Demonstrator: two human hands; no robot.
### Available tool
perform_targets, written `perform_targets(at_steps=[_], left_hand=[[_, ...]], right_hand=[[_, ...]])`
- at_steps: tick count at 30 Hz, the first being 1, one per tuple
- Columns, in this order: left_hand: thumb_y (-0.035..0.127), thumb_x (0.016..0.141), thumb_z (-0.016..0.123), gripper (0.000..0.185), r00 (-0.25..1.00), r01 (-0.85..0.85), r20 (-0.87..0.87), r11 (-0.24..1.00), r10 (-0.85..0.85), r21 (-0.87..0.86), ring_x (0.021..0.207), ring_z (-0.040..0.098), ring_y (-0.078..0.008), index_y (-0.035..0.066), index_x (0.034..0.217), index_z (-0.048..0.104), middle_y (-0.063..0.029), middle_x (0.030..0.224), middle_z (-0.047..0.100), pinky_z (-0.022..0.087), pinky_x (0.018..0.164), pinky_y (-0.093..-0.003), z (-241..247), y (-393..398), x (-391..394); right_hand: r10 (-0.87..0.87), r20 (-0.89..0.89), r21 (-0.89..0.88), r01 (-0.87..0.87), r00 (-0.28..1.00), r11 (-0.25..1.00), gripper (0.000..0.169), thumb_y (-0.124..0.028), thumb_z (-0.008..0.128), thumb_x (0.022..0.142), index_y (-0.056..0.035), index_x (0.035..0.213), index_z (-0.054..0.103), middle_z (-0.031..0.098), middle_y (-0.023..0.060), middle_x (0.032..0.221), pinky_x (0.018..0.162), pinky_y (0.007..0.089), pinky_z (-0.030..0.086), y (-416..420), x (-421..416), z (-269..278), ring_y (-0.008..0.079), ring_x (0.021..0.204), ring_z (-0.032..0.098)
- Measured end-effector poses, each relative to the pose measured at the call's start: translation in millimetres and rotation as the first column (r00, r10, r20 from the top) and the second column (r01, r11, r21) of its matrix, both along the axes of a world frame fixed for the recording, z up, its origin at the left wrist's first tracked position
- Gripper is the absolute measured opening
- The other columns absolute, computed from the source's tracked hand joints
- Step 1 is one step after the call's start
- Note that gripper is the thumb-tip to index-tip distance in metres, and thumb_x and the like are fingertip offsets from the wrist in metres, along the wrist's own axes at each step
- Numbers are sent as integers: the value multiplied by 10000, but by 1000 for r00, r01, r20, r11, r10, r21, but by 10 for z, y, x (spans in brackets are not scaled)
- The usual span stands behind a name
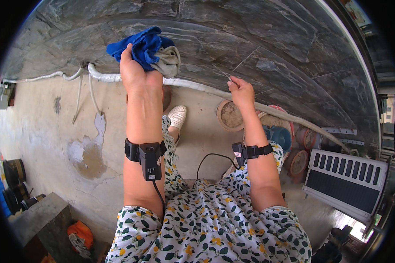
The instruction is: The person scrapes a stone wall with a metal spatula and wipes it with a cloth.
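Note:
My left hand (pixel 136 74) holds up a bunched blue cloth (pixel 146 44) together with a grey-beige cloth (pixel 168 62), close to a dark stone-patterned tiled wall (pixel 197 36). To the right, the fingertips of my right hand (pixel 242 90) pinch a thin, light, pointed object (pixel 229 78) near the same wall; what it is exactly I cannot tell. A pale wrapped pipe (pixel 197 86) runs along the foot of the tiles, behind both arms. Each forearm wears a black strap with a small device on it.
Below the pipe at right stand a round pot of soil (pixel 230 115), a blue-green container (pixel 280 137) and more pots (pixel 299 162). An outdoor air-conditioner unit (pixel 345 184) is at far right. Black pots (pixel 14 172) and an orange bag (pixel 80 234) lie at left.

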State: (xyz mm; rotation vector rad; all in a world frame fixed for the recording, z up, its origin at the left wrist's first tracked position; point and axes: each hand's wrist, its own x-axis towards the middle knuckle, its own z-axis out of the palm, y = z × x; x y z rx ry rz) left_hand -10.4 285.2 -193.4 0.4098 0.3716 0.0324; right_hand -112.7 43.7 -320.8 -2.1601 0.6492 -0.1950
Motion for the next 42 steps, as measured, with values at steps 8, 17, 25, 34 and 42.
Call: perform_targets(at_steps=[8, 17, 25, 34, 42], left_hand=[[180, 918, 437, 246, 999, 19, -28, 1000, -19, -16, 937, 607, -274, 3, 1039, 556, -110, 1042, 626, 479, 903, -414, 36, -102, -46], [184, 916, 443, 244, 999, 35, -17, 999, -35, 3, 949, 605, -270, 16, 1052, 557, -106, 1048, 626, 475, 906, -411, 48, -188, -39], [203, 909, 457, 253, 998, 57, -27, 998, -57, -5, 963, 600, -274, 26, 1054, 565, -97, 1056, 629, 452, 935, -416, 52, -150, -34], [185, 916, 448, 240, 997, 70, -29, 997, -70, -16, 961, 599, -270, 17, 1042, 563, -98, 1054, 628, 464, 922, -418, -5, -246, -43], [172, 918, 413, 261, 997, 44, -62, 999, -44, -3, 977, 602, -281, 1, 1020, 582, -125, 1045, 638, 443, 954, -433, 101, -308, -60]], right_hand=[[0, -7, -3, 0, 1000, 1000, 307, -237, 624, 823, -80, 1084, 659, 671, 166, 943, 776, 336, 482, -1, 2, -64, 285, 862, 648], [36, 15, -65, -35, 999, 997, 311, -240, 623, 823, -106, 1102, 652, 660, 160, 989, 810, 367, 477, 44, -28, -80, 311, 936, 628], [-55, -144, -248, 18, 988, 969, 293, -247, 618, 823, -113, 1080, 662, 656, 162, 994, 818, 386, 477, -337, -310, 457, 326, 938, 623], [-30, -106, -221, 6, 994, 975, 288, -236, 612, 830, -101, 1081, 658, 655, 170, 989, 808, 388, 477, -358, -326, 344, 333, 931, 622], [-35, -130, -302, -6, 991, 953, 271, -254, 592, 847, -148, 1088, 658, 655, 152, 991, 811, 421, 475, -262, -310, 297, 343, 932, 611]])
